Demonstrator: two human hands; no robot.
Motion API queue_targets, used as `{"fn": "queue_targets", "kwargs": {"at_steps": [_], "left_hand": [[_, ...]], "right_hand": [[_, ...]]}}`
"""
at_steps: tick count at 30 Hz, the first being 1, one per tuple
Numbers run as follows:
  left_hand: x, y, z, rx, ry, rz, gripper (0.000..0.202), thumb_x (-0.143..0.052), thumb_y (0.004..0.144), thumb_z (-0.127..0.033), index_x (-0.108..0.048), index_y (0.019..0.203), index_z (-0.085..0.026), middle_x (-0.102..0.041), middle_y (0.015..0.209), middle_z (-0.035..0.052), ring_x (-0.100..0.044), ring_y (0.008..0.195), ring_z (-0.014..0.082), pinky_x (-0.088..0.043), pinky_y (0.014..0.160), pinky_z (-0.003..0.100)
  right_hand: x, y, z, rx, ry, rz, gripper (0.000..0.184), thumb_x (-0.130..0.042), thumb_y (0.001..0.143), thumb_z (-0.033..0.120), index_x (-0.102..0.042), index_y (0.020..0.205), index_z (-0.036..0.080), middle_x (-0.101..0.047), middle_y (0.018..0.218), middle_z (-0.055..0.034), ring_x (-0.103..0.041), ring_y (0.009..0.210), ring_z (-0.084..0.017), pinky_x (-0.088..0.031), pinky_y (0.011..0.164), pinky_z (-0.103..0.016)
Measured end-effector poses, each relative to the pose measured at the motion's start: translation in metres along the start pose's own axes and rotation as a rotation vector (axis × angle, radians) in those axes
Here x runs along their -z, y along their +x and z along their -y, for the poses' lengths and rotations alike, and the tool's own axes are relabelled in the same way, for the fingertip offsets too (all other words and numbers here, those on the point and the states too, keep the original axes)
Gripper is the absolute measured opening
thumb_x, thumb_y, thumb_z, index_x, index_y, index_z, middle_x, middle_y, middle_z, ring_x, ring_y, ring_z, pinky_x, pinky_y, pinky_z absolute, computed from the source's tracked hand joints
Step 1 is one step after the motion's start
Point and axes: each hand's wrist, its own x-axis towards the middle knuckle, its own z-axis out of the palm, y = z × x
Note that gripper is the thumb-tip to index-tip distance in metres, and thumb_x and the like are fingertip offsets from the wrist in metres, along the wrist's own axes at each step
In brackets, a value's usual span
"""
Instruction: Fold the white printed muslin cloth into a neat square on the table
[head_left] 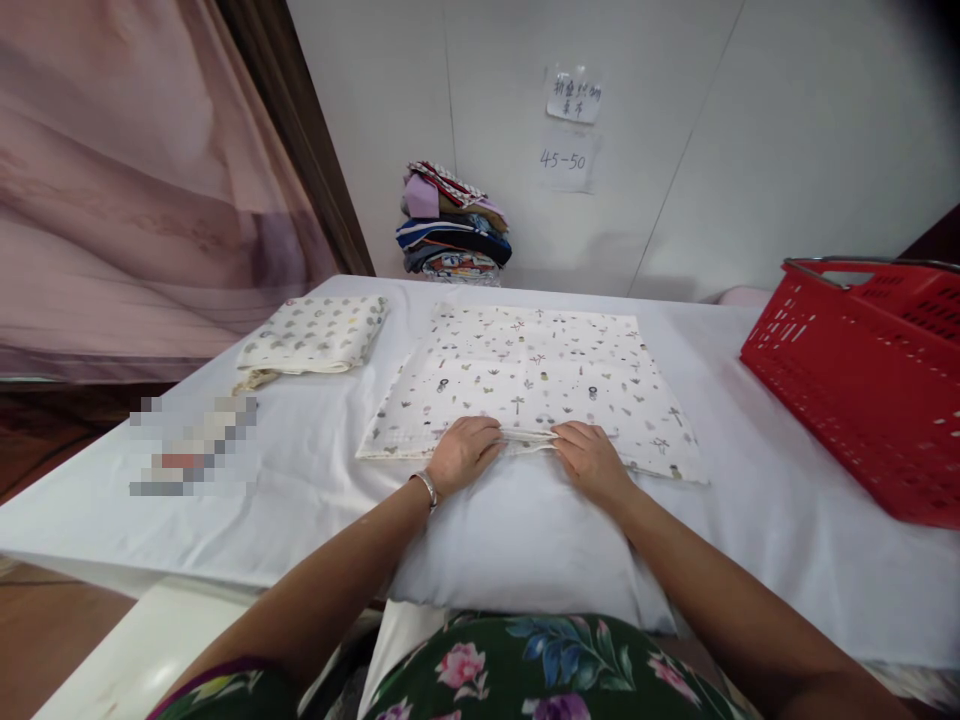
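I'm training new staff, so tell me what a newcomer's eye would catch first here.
Probably the bright red basket at the right of the white-covered table. Next, the patterned cloth spread in the middle, its near edge held by the left hand and right hand. Beyond it, a colourful stack of folded fabrics stands out against the pale wall.

White-draped table (300, 460) with palm-print cloth (532, 375), smaller cloth (319, 335), red basket (862, 400).
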Motion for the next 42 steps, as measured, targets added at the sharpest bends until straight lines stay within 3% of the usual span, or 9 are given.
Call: {"fn": "queue_targets", "kwargs": {"at_steps": [5,8,14,22,27,33,42], "left_hand": [[-0.005,0.005,-0.006,0.066,0.007,-0.003,0.015,-0.05,0.085,-0.026,-0.054,0.097,-0.017,-0.064,0.096,0.0066,-0.059,0.09,0.0177,-0.046,0.079,0.033],[-0.009,0.011,-0.01,0.123,0.043,0.023,0.031,-0.053,0.082,-0.024,-0.048,0.111,-0.014,-0.065,0.093,0.0056,-0.06,0.079,0.0171,-0.046,0.074,0.033],[-0.011,0.023,-0.011,-0.029,0.201,0.089,0.02,-0.044,0.085,-0.013,-0.059,0.096,-0.018,-0.066,0.094,0.0041,-0.059,0.086,0.0179,-0.043,0.075,0.032],[-0.018,0.021,-0.016,-0.001,0.299,0.174,0.02,-0.047,0.085,-0.014,-0.064,0.091,-0.021,-0.062,0.095,0.005,-0.053,0.088,0.019,-0.042,0.072,0.032],[-0.015,0.019,-0.021,0.025,0.239,0.22,0.028,-0.043,0.083,-0.01,-0.061,0.102,-0.019,-0.062,0.093,0.0057,-0.053,0.087,0.0193,-0.043,0.078,0.033],[-0.007,0.011,-0.029,0.0,0.156,0.198,0.041,-0.043,0.081,-0.013,-0.047,0.122,-0.015,-0.062,0.102,0.0079,-0.053,0.095,0.0208,-0.041,0.085,0.037],[-0.012,0.018,-0.037,0.077,0.267,0.22,0.037,-0.046,0.083,-0.021,-0.048,0.119,-0.014,-0.06,0.107,0.0094,-0.052,0.097,0.0237,-0.04,0.085,0.04]], "right_hand": [[-0.002,0.0,-0.001,-0.008,0.015,-0.014,0.02,-0.041,0.09,0.016,-0.06,0.089,0.017,-0.06,0.112,-0.0079,-0.048,0.105,-0.02,-0.036,0.081,-0.033],[-0.001,0.0,0.0,0.001,0.002,-0.022,0.022,-0.04,0.09,0.015,-0.061,0.09,0.017,-0.055,0.122,-0.0085,-0.044,0.112,-0.022,-0.038,0.084,-0.036],[0.005,-0.002,-0.002,0.053,0.051,-0.07,0.025,-0.037,0.089,0.013,-0.062,0.091,0.018,-0.049,0.13,-0.0084,-0.039,0.12,-0.023,-0.038,0.091,-0.041],[0.007,-0.002,-0.009,0.069,0.206,-0.068,0.024,-0.038,0.091,0.019,-0.061,0.093,0.019,-0.06,0.112,-0.009,-0.051,0.105,-0.021,-0.042,0.087,-0.041],[0.007,-0.001,-0.008,0.048,0.23,-0.08,0.025,-0.037,0.091,0.021,-0.061,0.092,0.019,-0.062,0.107,-0.0091,-0.053,0.098,-0.02,-0.044,0.082,-0.04],[0.006,0.0,-0.008,0.038,0.239,-0.113,0.023,-0.039,0.091,0.02,-0.061,0.093,0.019,-0.062,0.105,-0.0083,-0.054,0.095,-0.02,-0.044,0.08,-0.038],[0.005,0.0,-0.009,0.002,0.258,-0.165,0.022,-0.039,0.092,0.024,-0.06,0.094,0.02,-0.064,0.1,-0.0075,-0.056,0.092,-0.02,-0.045,0.079,-0.038]]}}
